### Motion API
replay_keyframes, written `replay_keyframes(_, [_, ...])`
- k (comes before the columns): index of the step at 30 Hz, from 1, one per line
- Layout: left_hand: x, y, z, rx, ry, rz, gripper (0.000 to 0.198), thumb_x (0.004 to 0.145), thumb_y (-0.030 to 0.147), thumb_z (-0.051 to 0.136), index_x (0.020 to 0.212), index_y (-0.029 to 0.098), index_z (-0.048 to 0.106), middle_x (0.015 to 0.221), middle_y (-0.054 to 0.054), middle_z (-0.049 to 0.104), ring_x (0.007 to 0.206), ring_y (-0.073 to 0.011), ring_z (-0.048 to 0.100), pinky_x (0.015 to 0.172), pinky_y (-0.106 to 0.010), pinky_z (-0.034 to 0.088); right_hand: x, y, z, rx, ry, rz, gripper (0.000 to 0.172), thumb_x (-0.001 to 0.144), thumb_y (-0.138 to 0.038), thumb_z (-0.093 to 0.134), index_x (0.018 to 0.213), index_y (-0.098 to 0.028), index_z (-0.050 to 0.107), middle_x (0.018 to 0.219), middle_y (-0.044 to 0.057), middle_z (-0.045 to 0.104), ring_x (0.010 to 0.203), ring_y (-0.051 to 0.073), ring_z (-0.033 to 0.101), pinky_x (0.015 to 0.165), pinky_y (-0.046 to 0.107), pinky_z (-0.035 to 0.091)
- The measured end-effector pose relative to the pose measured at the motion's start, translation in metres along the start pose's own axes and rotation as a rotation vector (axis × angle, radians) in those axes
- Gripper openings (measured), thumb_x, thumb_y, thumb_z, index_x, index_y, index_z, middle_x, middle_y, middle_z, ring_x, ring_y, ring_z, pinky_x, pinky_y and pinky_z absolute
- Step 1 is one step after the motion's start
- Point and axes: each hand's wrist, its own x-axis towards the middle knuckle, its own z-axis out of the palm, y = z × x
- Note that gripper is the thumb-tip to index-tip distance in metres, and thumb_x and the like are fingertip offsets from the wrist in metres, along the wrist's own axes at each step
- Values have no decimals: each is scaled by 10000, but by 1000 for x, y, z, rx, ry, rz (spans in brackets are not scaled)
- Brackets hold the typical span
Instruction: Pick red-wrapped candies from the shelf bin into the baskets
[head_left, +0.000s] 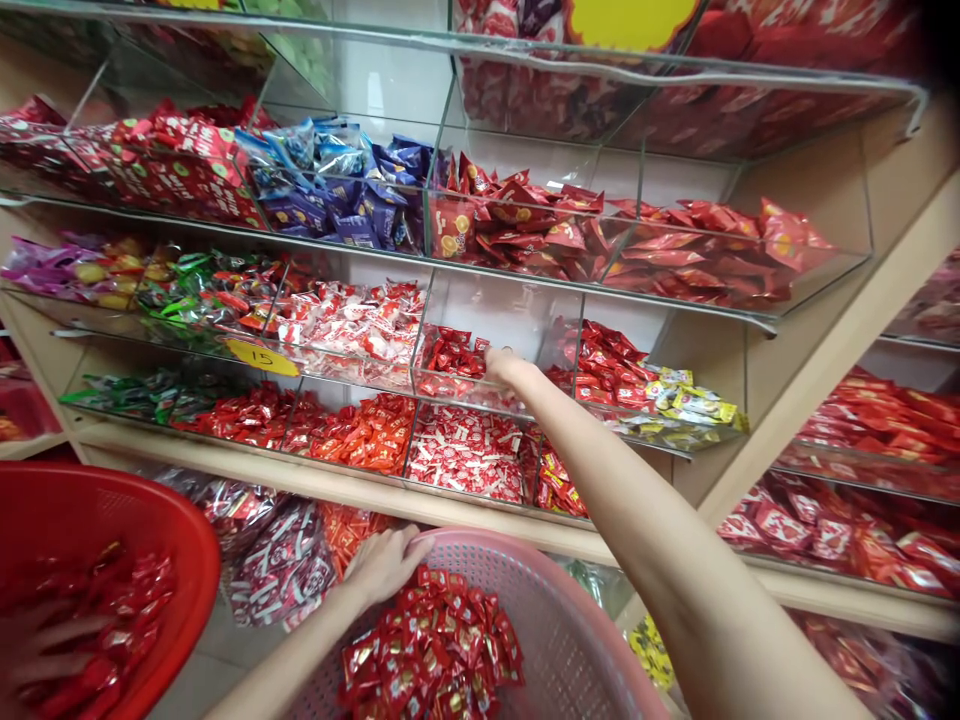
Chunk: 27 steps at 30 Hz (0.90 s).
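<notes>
My left hand (384,566) grips the rim of a pink plastic basket (555,580), its fingers bent over the far edge. Inside the basket lies a heap of small red wrapped candies (435,645). My right arm stretches up to the shelf, and my right hand (508,368) reaches into a clear compartment with a small pile of red wrapped candies (454,352). The fingers of that hand are mostly hidden, so whether they hold any candy does not show.
A red basket (199,540) with red candies stands at the left; another person's blurred hand (52,645) is in it. Clear dividers split the shelves into candy bins. A yellow price tag (262,357) hangs on a shelf edge. Bagged candies (281,565) lie below the shelf.
</notes>
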Motion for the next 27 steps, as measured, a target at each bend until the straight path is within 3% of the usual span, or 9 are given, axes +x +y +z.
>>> replay_keyframes(3, [0, 0, 1, -6, 9, 9, 576, 818, 610, 132, 896, 234, 561, 837, -59, 670, 845, -253, 624, 667, -290, 410, -5, -2, 1, -80, -86, 79, 734, 474, -211, 783, 1145, -155, 490, 1221, 226, 402, 853, 258, 601, 651, 332, 506])
replay_keyframes(6, [0, -3, 2, -10, 19, 23, 577, 816, 617, 123, 876, 241, 555, 805, -51, 673, 834, -259, 627, 669, -300, 417, -7, -2, 1, -71, -80, 49, 590, 529, -207, 749, 1074, -141, 534, 1164, 208, 462, 808, 245, 610, 651, 338, 501])
replay_keyframes(11, [1, -4, 4, -10, 11, 14, 593, 806, 634, 118, 892, 243, 556, 828, -62, 675, 852, -262, 622, 691, -315, 422, -8, 5, -3, 10, -25, -32, 347, 609, -226, 671, 927, -122, 580, 852, 93, 618, 725, 186, 598, 630, 278, 491])
replay_keyframes(17, [1, -2, 2, -10, -11, -2, 609, 804, 632, 124, 941, 238, 568, 858, -73, 669, 858, -262, 617, 693, -311, 421, -14, 18, -20, 562, -33, 38, 353, 621, -199, 670, 942, -114, 549, 607, -1, 570, 473, 76, 504, 520, 212, 478])
replay_keyframes(20, [2, -1, 2, -5, -9, -2, 603, 806, 627, 128, 938, 238, 569, 858, -75, 667, 858, -261, 615, 690, -311, 420, -16, 24, -26, 692, -37, 29, 252, 637, -180, 658, 858, -106, 562, 556, -19, 529, 434, 48, 446, 498, 187, 452])
replay_keyframes(23, [2, -1, 2, -2, 1, -4, 593, 809, 620, 132, 939, 245, 572, 858, -76, 668, 858, -266, 614, 693, -322, 420, -9, 28, -25, 581, 46, -22, 194, 669, -212, 627, 826, -108, 582, 608, 2, 554, 481, 60, 461, 523, 192, 434])
replay_keyframes(27, [1, -2, 3, -22, 1, -6, 587, 809, 621, 143, 956, 254, 576, 873, -70, 669, 872, -258, 612, 708, -315, 417, 9, 23, -13, 321, 264, -84, 324, 683, -236, 603, 984, -124, 562, 821, 49, 607, 691, 110, 548, 655, 207, 434])
